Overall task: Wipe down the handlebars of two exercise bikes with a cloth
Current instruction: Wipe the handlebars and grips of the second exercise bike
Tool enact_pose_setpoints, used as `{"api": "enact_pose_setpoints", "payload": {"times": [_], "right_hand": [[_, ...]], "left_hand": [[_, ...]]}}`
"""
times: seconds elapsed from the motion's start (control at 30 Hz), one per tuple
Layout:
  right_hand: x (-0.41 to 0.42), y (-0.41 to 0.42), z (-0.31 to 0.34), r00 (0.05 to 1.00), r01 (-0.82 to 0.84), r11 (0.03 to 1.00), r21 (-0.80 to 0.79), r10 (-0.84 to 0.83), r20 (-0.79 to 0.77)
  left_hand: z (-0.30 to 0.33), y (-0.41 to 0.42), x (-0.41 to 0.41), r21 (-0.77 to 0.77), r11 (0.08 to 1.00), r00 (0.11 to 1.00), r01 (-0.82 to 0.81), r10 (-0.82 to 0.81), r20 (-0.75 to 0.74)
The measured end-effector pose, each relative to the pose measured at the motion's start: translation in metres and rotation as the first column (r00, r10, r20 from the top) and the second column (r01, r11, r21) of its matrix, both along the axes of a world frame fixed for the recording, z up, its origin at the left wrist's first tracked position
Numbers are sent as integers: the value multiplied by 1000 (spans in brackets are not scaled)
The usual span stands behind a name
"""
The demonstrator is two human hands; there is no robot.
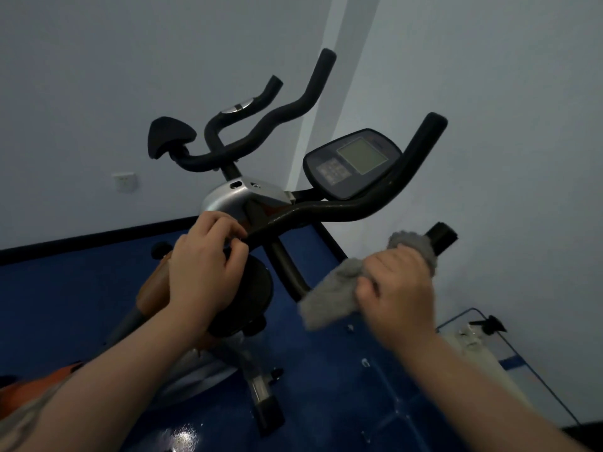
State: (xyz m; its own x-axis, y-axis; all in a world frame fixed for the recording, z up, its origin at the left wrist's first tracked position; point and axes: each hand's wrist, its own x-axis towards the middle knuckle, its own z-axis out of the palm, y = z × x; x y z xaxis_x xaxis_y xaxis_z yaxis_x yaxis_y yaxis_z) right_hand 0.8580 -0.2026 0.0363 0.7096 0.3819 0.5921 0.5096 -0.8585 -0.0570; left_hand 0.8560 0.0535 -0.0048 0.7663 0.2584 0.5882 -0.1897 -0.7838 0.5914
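Midway, by the look of it: near bike's handlebar under the cloth, far bike not yet touched.

Leftmost, the second bike's handlebar [277, 115] stands behind near the wall with no hand on it, so I judge that one is left to do. The left hand [205, 265] curls loosely at the middle of the near handlebar [342, 210], fingertips touching the bar where it meets the stem, holding nothing else. The console [352, 161] sits between the two prongs. On the right, the right hand [398, 288] is closed around the grey cloth [329, 295], which wraps the near prong just below its black end cap [442, 238]. Whether the other prong is already wiped cannot be told.
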Motion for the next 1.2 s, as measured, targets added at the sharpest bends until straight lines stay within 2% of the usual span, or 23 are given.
{"api": "enact_pose_setpoints", "payload": {"times": [0.07,0.13,0.23,0.33,0.37,0.43,0.5,0.53,0.6,0.73,0.83,0.87,0.93,1.0,1.07,1.13,1.2], "right_hand": [[-17,28,-32,997,-29,1000,8,29,68],[-15,23,-39,974,-175,972,-157,194,116],[13,-29,0,924,-298,854,-426,371,97],[45,-78,48,908,-189,760,-622,376,184],[53,-86,59,908,-133,755,-642,352,226],[60,-87,63,925,-53,835,-548,248,289],[49,-70,50,947,56,943,-328,53,316],[40,-61,39,956,108,970,-219,-40,291],[16,-36,14,976,115,990,-84,-96,197],[-24,41,-26,999,31,979,-203,-23,40],[-24,40,-15,998,-59,956,-287,50,-38],[-22,28,-12,993,-120,953,-279,109,-55],[-24,15,-6,984,-152,975,-164,134,-115],[-31,33,-7,986,-45,995,-91,30,-166],[-34,63,-13,976,34,986,-161,-68,-206],[-15,73,1,932,20,984,-175,-81,-354],[7,63,18,851,-3,1000,14,10,-525]], "left_hand": [[-1,1,0,-4,1000,1000,-18,18,-6],[-2,3,1,9,1000,1000,-15,15,-17],[-3,4,1,44,999,999,-3,4,-36],[-2,4,0,47,999,999,-9,11,-44],[-2,3,-1,39,999,999,-11,12,-47],[-1,2,-1,19,1000,999,-16,17,-51],[-1,1,-1,12,1000,998,-24,25,-58],[-1,1,-1,8,1000,998,-30,31,-61],[-3,1,-1,-5,999,997,-42,42,-57],[-2,2,-1,-19,999,996,-44,42,-73],[0,-1,-3,-61,997,993,-54,48,-107],[1,-2,-4,-71,996,992,-59,51,-112],[2,-2,-7,-101,993,992,-68,57,-115],[0,-1,-9,-137,988,993,-74,59,-106],[-3,0,-10,-193,977,993,-87,70,-91],[-4,0,-10,-244,966,993,-84,62,-98],[-4,0,-10,-265,962,994,-64,38,-103]]}}
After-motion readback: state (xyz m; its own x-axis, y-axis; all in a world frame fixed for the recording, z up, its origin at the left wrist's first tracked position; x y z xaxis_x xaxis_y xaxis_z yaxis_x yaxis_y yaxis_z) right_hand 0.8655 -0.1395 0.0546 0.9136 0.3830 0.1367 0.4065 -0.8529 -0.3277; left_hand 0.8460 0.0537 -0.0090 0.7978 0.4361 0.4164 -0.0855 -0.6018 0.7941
